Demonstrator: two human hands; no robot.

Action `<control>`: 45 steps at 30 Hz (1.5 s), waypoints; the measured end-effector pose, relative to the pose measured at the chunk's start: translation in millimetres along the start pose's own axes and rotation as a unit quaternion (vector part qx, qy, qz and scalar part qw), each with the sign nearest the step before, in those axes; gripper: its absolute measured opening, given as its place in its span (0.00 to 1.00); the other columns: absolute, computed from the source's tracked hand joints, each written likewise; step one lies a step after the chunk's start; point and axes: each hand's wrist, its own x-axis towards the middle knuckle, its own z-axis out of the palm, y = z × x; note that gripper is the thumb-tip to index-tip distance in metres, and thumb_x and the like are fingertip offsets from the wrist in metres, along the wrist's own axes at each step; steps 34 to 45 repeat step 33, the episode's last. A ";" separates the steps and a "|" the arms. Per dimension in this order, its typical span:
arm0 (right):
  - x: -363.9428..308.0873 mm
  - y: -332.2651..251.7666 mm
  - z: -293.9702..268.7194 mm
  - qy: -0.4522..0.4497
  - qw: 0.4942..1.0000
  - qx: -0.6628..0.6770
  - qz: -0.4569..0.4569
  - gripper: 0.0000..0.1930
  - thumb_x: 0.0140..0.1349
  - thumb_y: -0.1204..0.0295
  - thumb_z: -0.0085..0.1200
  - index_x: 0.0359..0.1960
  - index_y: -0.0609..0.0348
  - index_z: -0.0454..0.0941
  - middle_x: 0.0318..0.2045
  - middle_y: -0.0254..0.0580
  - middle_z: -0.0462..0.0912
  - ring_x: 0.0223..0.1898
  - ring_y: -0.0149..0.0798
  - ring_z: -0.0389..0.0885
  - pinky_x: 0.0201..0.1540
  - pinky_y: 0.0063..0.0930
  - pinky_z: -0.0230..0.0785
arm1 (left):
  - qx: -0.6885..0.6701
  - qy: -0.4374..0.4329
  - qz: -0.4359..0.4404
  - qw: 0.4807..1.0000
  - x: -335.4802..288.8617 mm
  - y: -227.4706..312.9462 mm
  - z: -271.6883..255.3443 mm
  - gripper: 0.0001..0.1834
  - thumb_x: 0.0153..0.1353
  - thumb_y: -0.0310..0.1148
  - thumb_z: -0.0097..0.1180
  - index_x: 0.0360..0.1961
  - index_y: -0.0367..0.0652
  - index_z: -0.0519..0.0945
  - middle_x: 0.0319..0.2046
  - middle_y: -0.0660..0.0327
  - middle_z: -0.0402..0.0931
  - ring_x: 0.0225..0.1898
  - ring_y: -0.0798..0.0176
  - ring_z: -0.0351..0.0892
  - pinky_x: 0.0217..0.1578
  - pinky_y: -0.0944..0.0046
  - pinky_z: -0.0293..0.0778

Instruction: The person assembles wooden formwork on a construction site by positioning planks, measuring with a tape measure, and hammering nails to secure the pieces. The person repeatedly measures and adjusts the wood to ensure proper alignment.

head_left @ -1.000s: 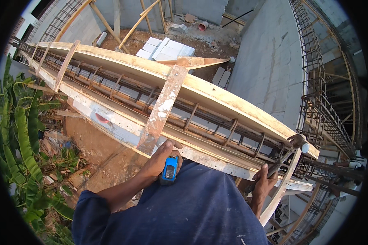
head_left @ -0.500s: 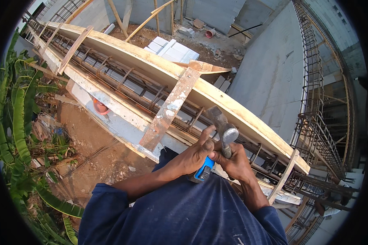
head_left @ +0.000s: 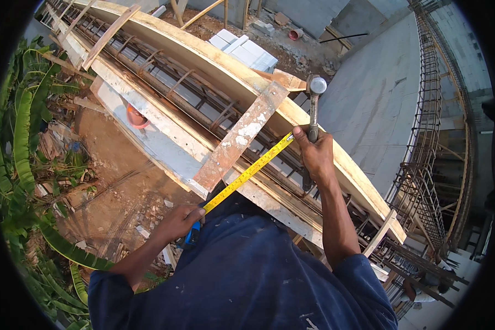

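My left hand [head_left: 176,225] is closed around the blue case of a tape measure [head_left: 192,234], low beside my shirt. From it the yellow blade [head_left: 250,170] runs up and right across a timber form to its far board [head_left: 363,181]. My right hand [head_left: 319,159] pinches the blade's end at that board. The same hand also grips a hammer [head_left: 314,104], its head pointing away from me and its dark handle end below the fist. Left of the blade, a paint-spattered wooden crosspiece [head_left: 239,140] spans the form.
Steel reinforcement bars [head_left: 176,85] lie between the form boards. Banana plants [head_left: 25,148] and bare soil [head_left: 104,165] are at left, below the height of the form. White blocks [head_left: 245,52] are stacked beyond it. A grey wall [head_left: 377,104] and a rebar cage [head_left: 426,165] stand at right.
My hands have moved apart, the left down and left with the tape case, the right up to the far board. The yellow blade is now drawn out between them. The hammer went along with my right hand.
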 end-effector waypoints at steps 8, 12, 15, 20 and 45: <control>30.4 15.6 -41.1 0.132 0.974 -0.131 -0.127 0.19 0.63 0.56 0.60 0.34 0.64 0.82 0.15 0.42 0.72 0.20 0.36 0.68 0.28 0.38 0.63 | -0.049 0.041 -0.085 0.994 -3.6 0.9 14.9 0.25 0.70 0.47 0.45 0.29 0.36 0.82 0.24 0.56 0.81 0.28 0.60 0.80 0.36 0.59 0.73; 41.7 22.2 -58.6 0.096 0.972 -0.176 -0.121 0.19 0.63 0.57 0.59 0.37 0.65 0.83 0.17 0.42 0.73 0.22 0.35 0.69 0.30 0.37 0.65 | -0.100 0.066 -0.074 0.990 5.4 5.7 25.7 0.26 0.69 0.48 0.46 0.27 0.35 0.83 0.21 0.57 0.80 0.27 0.63 0.80 0.34 0.61 0.73; 38.0 32.0 -59.3 0.058 0.974 -0.193 -0.106 0.21 0.64 0.58 0.58 0.44 0.68 0.82 0.20 0.33 0.73 0.27 0.27 0.66 0.32 0.32 0.65 | -0.056 0.076 -0.026 0.995 12.6 7.3 25.8 0.26 0.67 0.49 0.48 0.25 0.36 0.84 0.18 0.57 0.79 0.26 0.62 0.80 0.34 0.61 0.73; 43.2 37.6 -54.6 0.032 0.977 -0.178 -0.111 0.21 0.63 0.59 0.58 0.46 0.68 0.82 0.23 0.36 0.77 0.31 0.28 0.71 0.38 0.30 0.68 | -0.012 0.084 -0.095 0.992 24.3 14.1 24.1 0.25 0.64 0.49 0.49 0.25 0.40 0.86 0.19 0.55 0.79 0.25 0.60 0.80 0.34 0.60 0.73; -9.1 37.6 -32.7 0.129 0.967 -0.218 0.011 0.19 0.61 0.53 0.62 0.36 0.57 0.85 0.24 0.36 0.81 0.22 0.40 0.73 0.30 0.42 0.64 | -0.006 0.066 -0.109 0.992 24.6 24.6 17.2 0.23 0.62 0.50 0.50 0.27 0.43 0.88 0.25 0.50 0.83 0.30 0.51 0.83 0.39 0.56 0.75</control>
